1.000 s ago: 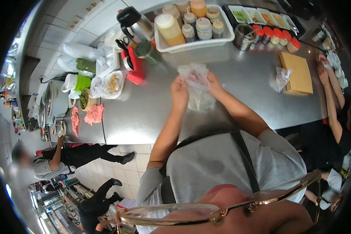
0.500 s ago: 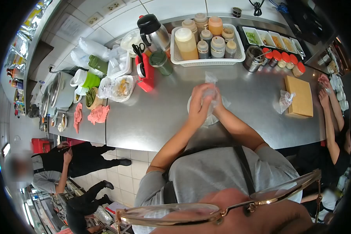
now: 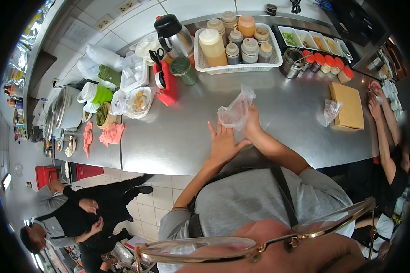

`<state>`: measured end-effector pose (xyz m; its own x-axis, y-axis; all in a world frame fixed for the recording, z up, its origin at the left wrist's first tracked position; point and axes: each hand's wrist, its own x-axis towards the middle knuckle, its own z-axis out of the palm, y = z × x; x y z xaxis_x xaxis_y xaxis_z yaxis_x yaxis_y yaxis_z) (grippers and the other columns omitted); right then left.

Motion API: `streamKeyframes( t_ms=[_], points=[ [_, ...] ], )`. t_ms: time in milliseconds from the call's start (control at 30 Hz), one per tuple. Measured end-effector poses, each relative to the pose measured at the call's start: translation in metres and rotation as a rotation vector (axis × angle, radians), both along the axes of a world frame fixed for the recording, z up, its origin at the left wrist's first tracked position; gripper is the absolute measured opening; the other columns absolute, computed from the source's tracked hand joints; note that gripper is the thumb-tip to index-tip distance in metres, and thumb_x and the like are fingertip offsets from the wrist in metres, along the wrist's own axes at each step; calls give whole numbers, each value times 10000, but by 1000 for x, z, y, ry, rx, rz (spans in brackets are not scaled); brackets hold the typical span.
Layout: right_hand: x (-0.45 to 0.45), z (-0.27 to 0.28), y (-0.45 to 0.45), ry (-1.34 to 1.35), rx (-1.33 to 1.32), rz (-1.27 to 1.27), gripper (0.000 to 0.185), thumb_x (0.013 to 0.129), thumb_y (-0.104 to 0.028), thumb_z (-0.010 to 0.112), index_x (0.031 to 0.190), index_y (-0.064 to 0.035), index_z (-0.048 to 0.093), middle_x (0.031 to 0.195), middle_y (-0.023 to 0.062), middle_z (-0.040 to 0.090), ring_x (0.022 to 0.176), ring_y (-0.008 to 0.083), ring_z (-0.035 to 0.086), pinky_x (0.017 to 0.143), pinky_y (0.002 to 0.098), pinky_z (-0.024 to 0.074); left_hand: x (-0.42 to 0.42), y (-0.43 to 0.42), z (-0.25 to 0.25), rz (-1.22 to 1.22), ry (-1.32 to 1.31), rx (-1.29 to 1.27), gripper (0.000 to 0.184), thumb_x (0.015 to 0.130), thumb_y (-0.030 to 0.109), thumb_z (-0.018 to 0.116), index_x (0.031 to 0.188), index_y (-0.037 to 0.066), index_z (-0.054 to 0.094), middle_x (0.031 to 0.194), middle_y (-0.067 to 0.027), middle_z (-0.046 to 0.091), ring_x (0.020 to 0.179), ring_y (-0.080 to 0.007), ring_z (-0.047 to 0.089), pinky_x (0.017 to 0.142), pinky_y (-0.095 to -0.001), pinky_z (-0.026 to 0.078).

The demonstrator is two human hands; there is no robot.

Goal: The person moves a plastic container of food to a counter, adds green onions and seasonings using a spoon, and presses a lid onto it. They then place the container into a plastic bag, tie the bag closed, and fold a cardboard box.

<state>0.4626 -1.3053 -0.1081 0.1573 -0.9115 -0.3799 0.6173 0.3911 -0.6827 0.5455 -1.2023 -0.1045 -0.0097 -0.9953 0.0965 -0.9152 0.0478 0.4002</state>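
Note:
A thin clear plastic bag (image 3: 236, 112) is held up over the steel counter in front of me, crumpled and spread out. My right hand (image 3: 253, 123) grips the bag at its right side, with the fingers closed on the film. My left hand (image 3: 223, 144) is lower and to the left. Its fingers are stretched apart, and the fingertips reach the bag's lower edge. Whether they press on the film I cannot tell. I see nothing plainly inside the bag.
Behind the bag stands a white basket (image 3: 239, 69) of sauce bottles. Red-lidded jars (image 3: 327, 66) and a cardboard box (image 3: 347, 106) are to the right, with a small plastic bag (image 3: 331, 112) beside the box. A red scissor holder (image 3: 165, 84) stands left. Other people work on both sides.
My hands were pressed together around the plastic. Now they are apart: the left has opened and moved down and left, and the bag is spread out in the right.

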Motion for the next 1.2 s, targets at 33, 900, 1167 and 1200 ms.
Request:
streamKeyframes(
  t_ms=[33,900,1167,1200],
  points=[
    [0,4,3,-16,23,-47,310,975,-395,624,957,-86,598,842,-19,579,745,93,532,677,275,457,-2,1,0,-4,14,-37,951,816,657,625,1417,-46,406,1443,-275,442,1420,-397,320,1170,-635,-28],
    [-25,-43,71,-178,-664,163,353,958,-8,437,1300,27,514,1274,109,570,1217,203,507,1074,346,369,-23,-32,-30,-41,-129,-190,899,803,735,558,1507,199,397,1578,-54,341,1480,-289,246,1170,-596,101],
    [-95,10,57,427,-1030,706,616,892,-255,697,1378,16,433,1369,205,474,1314,342,425,1105,438,316,-18,-35,-43,-74,-401,-302,585,963,500,495,1462,194,477,1582,-26,352,1494,-257,231,1210,-516,72],
    [-100,11,57,523,-1049,529,763,836,-363,735,1405,23,406,1408,240,433,1371,377,345,1139,475,255,-8,-38,-51,-162,-144,-218,566,975,458,497,1469,185,466,1583,-62,344,1497,-292,216,1204,-527,87]
  ],
)
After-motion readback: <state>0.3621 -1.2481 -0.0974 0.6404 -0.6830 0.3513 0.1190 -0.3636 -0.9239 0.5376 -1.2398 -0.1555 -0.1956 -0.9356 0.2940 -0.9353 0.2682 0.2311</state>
